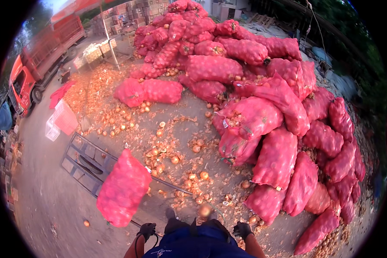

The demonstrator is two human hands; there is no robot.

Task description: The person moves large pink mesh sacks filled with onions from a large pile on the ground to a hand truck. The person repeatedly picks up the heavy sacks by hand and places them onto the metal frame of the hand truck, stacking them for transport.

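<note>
Both hands are showing at the bottom edge of the view, each in a dark glove. The left hand (147,231) is hanging beside the hip, fingers curled loosely, with a thin dark cord or strap looping below it; whether the hand is actually gripping that cord cannot be told. The right hand (243,230) is also hanging low, fingers partly curled, and appears to be clamped on nothing. Both forearms are being cut off by the picture's lower rim, and the person's blue clothing is hiding the wrists' inner sides.

A filled red mesh sack (123,188) is sitting tilted just up and left of the left hand, apart from the glove. It is lying over the near end of a flat metal hand truck (79,161), hiding part of that frame.

A blurred onion (205,210) is showing just above the person's body; whether it is resting on the ground or in the air cannot be told.

To the right, a large heap of red sacks (253,112) is stretching from top to bottom, the far ones shrinking into the dark rim. Loose onions and skins (163,150) are littering the ground. A red truck (34,69) is standing blurred at the upper left.
</note>
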